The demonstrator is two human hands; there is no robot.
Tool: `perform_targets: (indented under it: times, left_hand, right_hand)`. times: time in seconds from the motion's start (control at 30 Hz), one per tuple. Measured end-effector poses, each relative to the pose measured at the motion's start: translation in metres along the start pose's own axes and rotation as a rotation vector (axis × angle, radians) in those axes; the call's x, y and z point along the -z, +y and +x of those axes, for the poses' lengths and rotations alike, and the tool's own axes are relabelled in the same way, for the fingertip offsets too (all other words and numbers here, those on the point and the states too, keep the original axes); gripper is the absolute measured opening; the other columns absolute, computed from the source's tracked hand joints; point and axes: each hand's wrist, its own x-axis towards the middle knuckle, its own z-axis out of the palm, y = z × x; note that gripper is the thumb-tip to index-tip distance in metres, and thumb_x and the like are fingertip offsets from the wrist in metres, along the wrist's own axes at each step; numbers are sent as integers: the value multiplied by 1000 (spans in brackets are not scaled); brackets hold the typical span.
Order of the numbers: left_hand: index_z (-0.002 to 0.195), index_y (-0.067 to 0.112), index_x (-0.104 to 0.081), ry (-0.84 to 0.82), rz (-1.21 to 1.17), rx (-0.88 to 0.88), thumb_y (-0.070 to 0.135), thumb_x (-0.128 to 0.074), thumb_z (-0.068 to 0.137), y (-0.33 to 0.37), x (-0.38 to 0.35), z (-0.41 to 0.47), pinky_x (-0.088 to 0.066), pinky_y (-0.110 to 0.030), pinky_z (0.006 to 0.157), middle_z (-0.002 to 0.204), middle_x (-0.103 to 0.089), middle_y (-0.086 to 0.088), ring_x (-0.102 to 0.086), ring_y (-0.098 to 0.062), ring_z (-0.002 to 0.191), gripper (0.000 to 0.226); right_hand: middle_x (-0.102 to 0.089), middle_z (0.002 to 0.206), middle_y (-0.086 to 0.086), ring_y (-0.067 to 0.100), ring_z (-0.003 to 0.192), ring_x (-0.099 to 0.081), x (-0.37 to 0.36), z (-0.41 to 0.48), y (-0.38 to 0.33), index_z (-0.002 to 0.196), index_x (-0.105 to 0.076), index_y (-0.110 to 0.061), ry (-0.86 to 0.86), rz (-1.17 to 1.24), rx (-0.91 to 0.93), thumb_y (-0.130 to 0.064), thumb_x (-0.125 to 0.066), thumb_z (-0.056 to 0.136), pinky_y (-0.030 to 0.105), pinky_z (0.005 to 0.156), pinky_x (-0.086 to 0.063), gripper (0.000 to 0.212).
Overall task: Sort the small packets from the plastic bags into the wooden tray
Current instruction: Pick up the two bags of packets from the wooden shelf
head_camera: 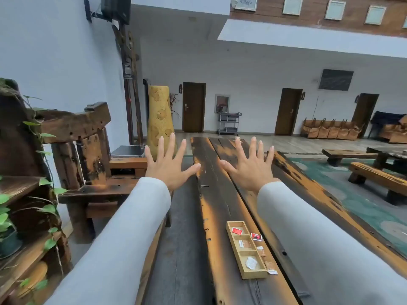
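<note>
A light wooden tray (232, 238) with three compartments lies on the long dark wooden table (215, 194), near me. A red packet (237, 231) sits in its far compartment, a brown packet (245, 244) in the middle one, a white packet (251, 263) in the near one. Beside the tray's right edge lie a red packet (256, 236), small brown packets (261, 252) and a white one (272, 271). My left hand (168, 166) and my right hand (251, 168) are held up far above the table, palms away, fingers spread, empty. No plastic bags are visible.
A heavy wooden chair (88, 164) and a plant shelf (19, 216) stand at the left. A tall yellow vase (160, 119) is behind my left hand. Low benches (378, 179) on a green rug are at the right. Doors line the far wall.
</note>
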Motion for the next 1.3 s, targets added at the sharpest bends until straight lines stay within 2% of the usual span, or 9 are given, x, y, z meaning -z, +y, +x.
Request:
perform_targets:
  times: [0.37, 0.57, 0.8, 1.03, 1.3]
  left_hand:
    - [151, 38, 14, 33, 60, 79, 86, -5, 79, -31, -3, -7, 12, -66, 114, 161, 27, 0, 26, -29, 148, 89]
    - [151, 39, 16, 38, 74, 82, 86, -2, 78, -71, -4, -3, 11, -67, 114, 161, 29, 1, 27, -28, 147, 88]
    - [151, 39, 15, 74, 89, 96, 84, -6, 80, -133, -3, 7, 12, -66, 115, 161, 28, 0, 26, -28, 148, 87]
    - [151, 39, 13, 82, 134, 168, 85, -4, 80, -212, -1, 16, 10, -66, 115, 162, 26, -1, 26, -29, 148, 87]
    - [151, 39, 13, 73, 120, 165, 85, -4, 80, -268, -11, 34, 9, -67, 115, 162, 26, 0, 26, -29, 148, 86]
  right_hand:
    - [13, 170, 17, 41, 156, 15, -10, 12, -40, 159, 13, -37, 22, 41, 115, -87, -7, 85, 66, 118, 16, 92]
    - [15, 170, 17, 41, 155, 17, -23, 18, -78, 159, 13, -38, 8, 23, 155, -86, -7, 85, 67, 121, 10, 91]
    - [14, 170, 18, 42, 156, 14, -33, 48, -144, 159, 15, -37, 11, 43, 148, -88, -8, 84, 67, 121, 10, 94]
    - [11, 170, 19, 41, 156, 12, -51, 68, -229, 160, 12, -36, 23, 49, 231, -86, -10, 86, 66, 121, 10, 92]
    - [12, 170, 19, 41, 156, 13, -73, 87, -293, 160, 14, -35, 17, 67, 247, -86, -7, 85, 67, 121, 11, 92]
